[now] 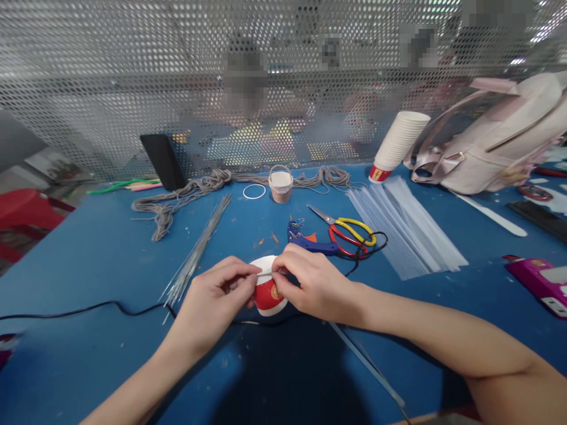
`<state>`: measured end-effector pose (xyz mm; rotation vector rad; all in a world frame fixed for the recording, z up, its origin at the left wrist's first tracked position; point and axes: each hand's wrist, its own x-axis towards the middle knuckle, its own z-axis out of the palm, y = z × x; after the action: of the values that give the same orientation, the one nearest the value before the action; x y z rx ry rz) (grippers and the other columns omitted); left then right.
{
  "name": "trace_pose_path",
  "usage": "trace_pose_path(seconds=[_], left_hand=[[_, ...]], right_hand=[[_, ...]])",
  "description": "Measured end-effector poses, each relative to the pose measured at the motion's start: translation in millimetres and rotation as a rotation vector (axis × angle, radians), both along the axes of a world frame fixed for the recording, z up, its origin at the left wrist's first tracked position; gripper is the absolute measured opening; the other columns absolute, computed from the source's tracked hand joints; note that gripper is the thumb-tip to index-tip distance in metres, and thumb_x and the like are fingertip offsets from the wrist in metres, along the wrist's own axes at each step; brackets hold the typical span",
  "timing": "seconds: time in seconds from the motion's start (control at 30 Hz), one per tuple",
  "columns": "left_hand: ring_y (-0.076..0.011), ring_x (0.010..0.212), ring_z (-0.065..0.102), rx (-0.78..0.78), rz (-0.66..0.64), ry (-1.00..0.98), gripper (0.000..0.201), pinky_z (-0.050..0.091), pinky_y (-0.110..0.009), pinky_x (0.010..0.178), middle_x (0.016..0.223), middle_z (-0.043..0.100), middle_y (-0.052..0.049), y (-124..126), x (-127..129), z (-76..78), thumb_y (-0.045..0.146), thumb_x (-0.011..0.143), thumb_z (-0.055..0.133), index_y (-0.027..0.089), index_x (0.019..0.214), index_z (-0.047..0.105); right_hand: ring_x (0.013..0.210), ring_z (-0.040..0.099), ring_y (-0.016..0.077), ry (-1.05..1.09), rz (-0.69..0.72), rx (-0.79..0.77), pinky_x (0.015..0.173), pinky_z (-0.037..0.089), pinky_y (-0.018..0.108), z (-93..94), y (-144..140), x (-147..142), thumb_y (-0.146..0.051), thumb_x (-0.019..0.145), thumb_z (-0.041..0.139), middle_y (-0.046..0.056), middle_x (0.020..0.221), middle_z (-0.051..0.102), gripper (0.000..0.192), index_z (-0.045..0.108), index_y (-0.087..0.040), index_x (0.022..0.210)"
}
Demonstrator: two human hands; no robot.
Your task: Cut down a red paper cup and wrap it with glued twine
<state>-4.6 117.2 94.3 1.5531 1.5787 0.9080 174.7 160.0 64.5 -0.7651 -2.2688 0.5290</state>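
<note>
Paper between fingertips, pinching the red-and-white cup near its white upper edge with left hand and right hand, just in front of the glue gun on the counter, apparently working along that edge and next probably needing steady, even pressure

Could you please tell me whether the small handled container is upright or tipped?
Upright: the container stands on the blue table, its handle arching over the top.
</note>
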Motion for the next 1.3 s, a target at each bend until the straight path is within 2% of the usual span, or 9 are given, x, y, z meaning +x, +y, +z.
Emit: trace_pose_path(seconds=[0.3, 1.07, 1.3], left_hand=[[-0.0111, 0.053, 0.051, -0.019, 0.025, -0.026, 0.016, 0.039, -0.024, 0.049, 0.067, 0.058, 0.002, -0.7, -1.2, -4.0, 0.034, 0.074, 0.063, 0.021, 0.074, 0.071], [-0.0117, 0.056, 0.048, 0.043, 0.023, -0.019, 0.018, 0.037, -0.024, 0.05, 0.067, 0.057, 0.001, -0.2, 3.1, -0.5, 0.034, 0.073, 0.061, 0.021, 0.063, 0.067], [-0.0121, 0.056, 0.051, 0.085, 0.025, -0.001, 0.019, 0.042, -0.024, 0.053, 0.067, 0.058, 0.001, 2.6, 0.7, -1.8, 0.036, 0.075, 0.06, 0.021, 0.063, 0.066]], right_hand=[[0.066, 0.05, 0.0133, -0.014, -0.016, -0.006, 0.06, 0.039, 0.025, 0.7, 0.5, -0.1, -0.016, 0.089, 0.047, 0.003, 0.075, 0.055, 0.012, 0.056, -0.016, 0.081], [0.064, 0.052, 0.0125, 0.039, -0.033, 0.002, 0.06, 0.04, 0.024, 1.9, -0.7, -0.3, -0.021, 0.091, 0.05, 0.002, 0.072, 0.058, 0.014, 0.056, -0.017, 0.079], [0.068, 0.057, 0.0133, -0.016, 0.109, 0.002, 0.059, 0.042, 0.023, 6.7, -13.8, 3.1, -0.021, 0.092, 0.046, 0.005, 0.081, 0.064, 0.016, 0.059, -0.016, 0.085]])
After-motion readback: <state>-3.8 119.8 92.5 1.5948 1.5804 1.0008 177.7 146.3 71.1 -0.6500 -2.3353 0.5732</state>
